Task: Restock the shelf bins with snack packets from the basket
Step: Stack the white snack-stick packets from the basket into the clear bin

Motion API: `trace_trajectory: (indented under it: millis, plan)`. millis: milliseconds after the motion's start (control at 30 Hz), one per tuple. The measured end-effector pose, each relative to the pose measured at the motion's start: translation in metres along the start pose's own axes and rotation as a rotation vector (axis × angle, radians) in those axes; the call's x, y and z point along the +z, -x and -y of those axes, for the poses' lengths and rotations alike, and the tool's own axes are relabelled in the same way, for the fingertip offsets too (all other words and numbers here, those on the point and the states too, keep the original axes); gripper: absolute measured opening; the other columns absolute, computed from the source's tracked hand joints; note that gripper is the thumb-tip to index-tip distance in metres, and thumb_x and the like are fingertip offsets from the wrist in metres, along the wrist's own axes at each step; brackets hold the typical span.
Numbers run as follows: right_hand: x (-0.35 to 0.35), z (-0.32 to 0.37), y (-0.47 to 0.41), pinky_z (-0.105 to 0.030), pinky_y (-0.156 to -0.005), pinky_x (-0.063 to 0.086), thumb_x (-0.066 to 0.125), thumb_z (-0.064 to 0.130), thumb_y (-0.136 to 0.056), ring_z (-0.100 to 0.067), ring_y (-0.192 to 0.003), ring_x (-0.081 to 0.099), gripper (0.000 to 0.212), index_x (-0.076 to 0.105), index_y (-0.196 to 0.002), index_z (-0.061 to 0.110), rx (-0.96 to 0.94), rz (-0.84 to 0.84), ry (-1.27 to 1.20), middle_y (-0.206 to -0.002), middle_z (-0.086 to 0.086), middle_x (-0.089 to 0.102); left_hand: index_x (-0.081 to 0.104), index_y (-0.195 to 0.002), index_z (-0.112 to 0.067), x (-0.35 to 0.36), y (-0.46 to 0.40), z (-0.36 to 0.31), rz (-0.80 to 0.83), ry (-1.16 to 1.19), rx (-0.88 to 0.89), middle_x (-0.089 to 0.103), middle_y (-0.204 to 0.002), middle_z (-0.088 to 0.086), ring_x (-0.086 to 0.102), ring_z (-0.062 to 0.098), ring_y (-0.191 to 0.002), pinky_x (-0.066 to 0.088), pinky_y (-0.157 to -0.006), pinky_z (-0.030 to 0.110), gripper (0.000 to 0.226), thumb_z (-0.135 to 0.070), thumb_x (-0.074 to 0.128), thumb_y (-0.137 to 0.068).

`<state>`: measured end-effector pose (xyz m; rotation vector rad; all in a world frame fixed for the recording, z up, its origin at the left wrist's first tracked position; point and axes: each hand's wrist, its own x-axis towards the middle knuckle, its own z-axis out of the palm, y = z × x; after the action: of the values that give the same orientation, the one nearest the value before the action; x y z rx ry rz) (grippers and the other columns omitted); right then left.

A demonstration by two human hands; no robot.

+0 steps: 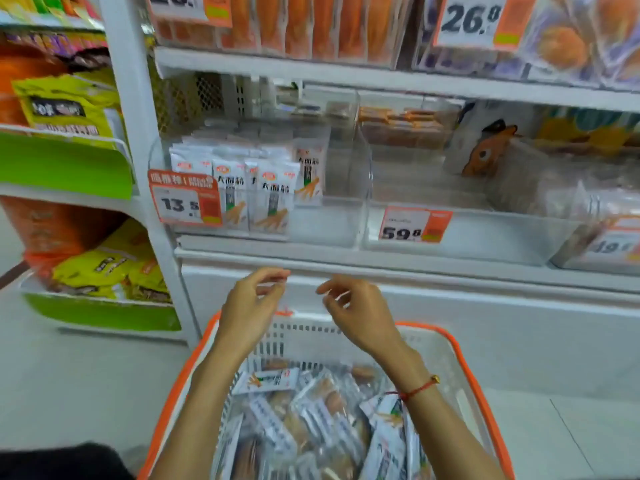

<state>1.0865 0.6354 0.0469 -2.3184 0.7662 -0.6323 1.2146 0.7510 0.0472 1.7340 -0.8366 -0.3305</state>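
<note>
Nearest you, at the bottom centre, your white, orange-rimmed basket (464, 355) holds a heap of snack packets (311, 410). Above it, mid-frame, the clear shelf bin (332, 223) is part-filled with upright white packets (273, 199). Your left hand (251, 303) and right hand (356, 311) hover over the basket, fingers loosely curled, grasping nothing.

White shelving (381, 81) stands on pale floor (69, 393).

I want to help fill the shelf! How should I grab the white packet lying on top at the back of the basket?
Come from above. The white packet lies flat on top of the pile, so pinch its upper long edge, which looks free. The basket wall blocks the sides. Both hands look empty.
</note>
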Motion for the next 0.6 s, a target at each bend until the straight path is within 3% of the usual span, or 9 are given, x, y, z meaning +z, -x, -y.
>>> trace_trajectory:
  millis: [100, 167, 233, 300, 367, 433, 500, 600]
  plan:
    - [0.042, -0.037, 0.035, -0.037, -0.069, 0.051, 0.051, 0.014, -0.092, -0.020, -0.077, 0.063, 0.021, 0.069, -0.098, 0.023, 0.125, 0.145, 0.025, -0.088, -0.001, 0.068, 0.063, -0.097, -0.027, 0.015, 0.026, 0.039, 0.027, -0.015, -0.095, 0.063, -0.094, -0.015, 0.061, -0.004, -0.078, 0.043, -0.061, 0.004, 0.023, -0.006, 0.052, -0.094]
    - [0.065, -0.059, 0.055, -0.042, -0.067, 0.049, 0.047, 0.011, -0.095, -0.027, -0.073, 0.059, 0.024, 0.067, -0.105, 0.019, 0.186, 0.263, 0.074, -0.092, -0.009, 0.068, 0.063, -0.097, -0.029, 0.022, 0.041, 0.067, 0.072, -0.050, -0.182, 0.064, -0.101, -0.010, 0.062, -0.007, -0.075, 0.046, -0.069, 0.012, 0.022, -0.010, 0.052, -0.094]
    - [0.083, -0.079, 0.072, -0.043, -0.059, 0.044, 0.045, 0.008, -0.095, -0.028, -0.065, 0.053, 0.026, 0.066, -0.108, 0.015, 0.252, 0.360, 0.122, -0.084, -0.008, 0.064, 0.064, -0.102, -0.027, 0.028, 0.054, 0.096, 0.124, -0.106, -0.275, 0.061, -0.105, -0.008, 0.060, 0.002, -0.087, 0.045, -0.081, 0.023, 0.017, -0.017, 0.052, -0.095]
    - [0.096, -0.094, 0.087, -0.037, -0.057, 0.044, 0.046, 0.007, -0.093, -0.027, -0.069, 0.056, 0.027, 0.066, -0.109, 0.015, 0.318, 0.435, 0.183, -0.083, -0.005, 0.062, 0.064, -0.106, -0.025, 0.034, 0.067, 0.125, 0.174, -0.159, -0.386, 0.057, -0.104, -0.008, 0.055, 0.013, -0.098, 0.044, -0.088, 0.031, 0.016, -0.022, 0.052, -0.096]
    - [0.110, -0.106, 0.101, -0.035, -0.066, 0.051, 0.048, 0.009, -0.090, -0.030, -0.085, 0.063, 0.026, 0.065, -0.108, 0.016, 0.371, 0.507, 0.229, -0.099, -0.009, 0.067, 0.063, -0.109, -0.020, 0.043, 0.080, 0.154, 0.222, -0.172, -0.514, 0.054, -0.103, -0.004, 0.053, 0.019, -0.098, 0.044, -0.090, 0.035, 0.017, -0.023, 0.052, -0.096]
    - [0.122, -0.115, 0.116, -0.033, -0.076, 0.052, 0.049, 0.009, -0.089, -0.028, -0.097, 0.062, 0.028, 0.064, -0.112, 0.015, 0.408, 0.587, 0.263, -0.112, -0.009, 0.065, 0.062, -0.107, -0.021, 0.054, 0.097, 0.180, 0.293, -0.258, -0.610, 0.053, -0.101, 0.001, 0.057, 0.023, -0.092, 0.044, -0.081, 0.030, 0.018, -0.017, 0.048, -0.096]
    - [0.132, -0.125, 0.128, -0.034, -0.088, 0.049, 0.048, 0.010, -0.089, -0.027, -0.109, 0.055, 0.033, 0.058, -0.120, 0.016, 0.409, 0.632, 0.292, -0.123, -0.009, 0.057, 0.062, -0.113, -0.019, 0.066, 0.111, 0.200, 0.422, -0.356, -0.686, 0.055, -0.107, 0.004, 0.060, 0.028, -0.099, 0.043, -0.073, 0.026, 0.028, -0.009, 0.045, -0.093]
    - [0.137, -0.134, 0.135, -0.039, -0.098, 0.041, 0.053, 0.011, -0.085, -0.031, -0.124, 0.036, 0.048, 0.044, -0.133, 0.017, 0.369, 0.691, 0.359, -0.132, -0.009, 0.040, 0.061, -0.113, -0.008, 0.077, 0.122, 0.212, 0.526, -0.405, -0.713, 0.054, -0.118, 0.008, 0.055, 0.024, -0.107, 0.046, -0.078, 0.029, 0.029, -0.002, 0.049, -0.088]
